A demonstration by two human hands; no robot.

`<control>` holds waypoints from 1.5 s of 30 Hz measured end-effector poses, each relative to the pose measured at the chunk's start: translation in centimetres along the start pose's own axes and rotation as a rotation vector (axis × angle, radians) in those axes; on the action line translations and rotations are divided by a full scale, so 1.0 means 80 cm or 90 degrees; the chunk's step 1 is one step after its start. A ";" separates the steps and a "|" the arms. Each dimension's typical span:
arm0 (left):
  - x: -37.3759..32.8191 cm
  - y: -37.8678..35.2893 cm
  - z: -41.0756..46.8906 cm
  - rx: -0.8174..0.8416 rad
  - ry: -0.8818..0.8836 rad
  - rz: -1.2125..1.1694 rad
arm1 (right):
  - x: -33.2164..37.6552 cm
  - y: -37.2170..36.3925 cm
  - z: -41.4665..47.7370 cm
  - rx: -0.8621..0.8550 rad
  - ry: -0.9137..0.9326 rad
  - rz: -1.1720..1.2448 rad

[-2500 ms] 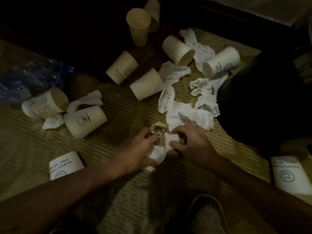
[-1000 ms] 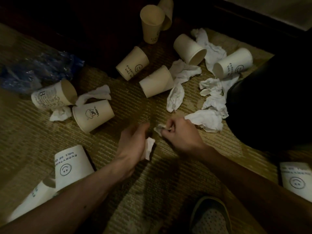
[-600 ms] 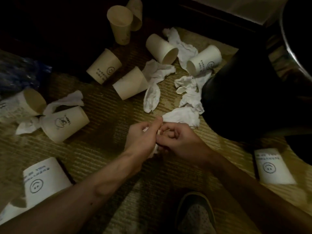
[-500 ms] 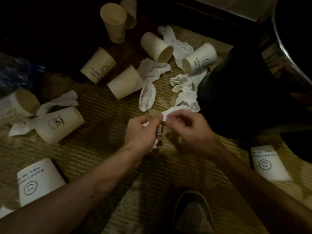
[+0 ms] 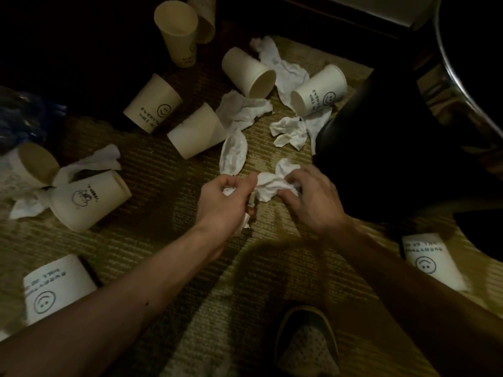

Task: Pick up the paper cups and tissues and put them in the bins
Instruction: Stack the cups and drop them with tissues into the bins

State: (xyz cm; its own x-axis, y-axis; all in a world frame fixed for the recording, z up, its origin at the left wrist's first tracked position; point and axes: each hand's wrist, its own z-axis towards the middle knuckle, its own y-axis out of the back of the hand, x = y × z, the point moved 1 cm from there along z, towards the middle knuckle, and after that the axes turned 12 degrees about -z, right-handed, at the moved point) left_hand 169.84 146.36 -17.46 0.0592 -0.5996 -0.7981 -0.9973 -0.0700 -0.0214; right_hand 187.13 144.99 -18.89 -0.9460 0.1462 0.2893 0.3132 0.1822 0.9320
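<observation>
Several cream paper cups lie tipped on a woven mat (image 5: 168,221): one with a smiley (image 5: 152,103), a plain one (image 5: 196,131), one with a cartoon print (image 5: 87,200). Crumpled white tissues are scattered among them. My left hand (image 5: 226,200) is closed on a small wad of tissue that pokes out below the fist. Just right of it, my right hand (image 5: 313,197) presses its curled fingers onto a larger crumpled tissue (image 5: 269,185) on the mat. A dark bin (image 5: 381,148) stands right behind my right hand.
One cup (image 5: 177,31) stands upright at the back. Upside-down smiley cups sit at the lower left (image 5: 51,287) and lower right (image 5: 430,259). A blue plastic bag (image 5: 24,118) lies far left. My shoe (image 5: 307,341) is at the bottom. A second dark, metal-rimmed bin (image 5: 468,63) is at the upper right.
My left hand has gathered small tissue scraps and kept them. My right hand passed a scrap over, then moved right onto the larger tissue beside the bin. The camera shifted slightly.
</observation>
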 end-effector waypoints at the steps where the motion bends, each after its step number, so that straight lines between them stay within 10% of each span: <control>1: 0.000 0.001 0.000 -0.011 -0.001 0.002 | 0.002 0.001 0.000 -0.001 0.005 0.020; 12: -0.015 0.013 -0.016 0.037 0.017 -0.068 | 0.066 0.012 -0.023 0.170 0.024 0.568; 30: -0.049 0.075 0.000 -0.054 0.052 -0.102 | 0.093 -0.010 0.074 0.200 0.069 0.211; 36: -0.040 0.083 0.006 -0.072 0.074 -0.075 | 0.095 -0.001 0.064 0.096 -0.010 0.332; 45: -0.043 0.057 -0.006 0.130 0.074 -0.041 | 0.103 0.027 0.016 0.256 0.031 0.546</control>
State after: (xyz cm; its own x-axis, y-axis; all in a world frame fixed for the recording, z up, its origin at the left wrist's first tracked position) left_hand 165.10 147.77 -14.52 0.1162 -0.6881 -0.7163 -0.9787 0.0437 -0.2007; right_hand 180.09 147.83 -14.80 -0.3801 0.3466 0.8576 0.8995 0.3544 0.2555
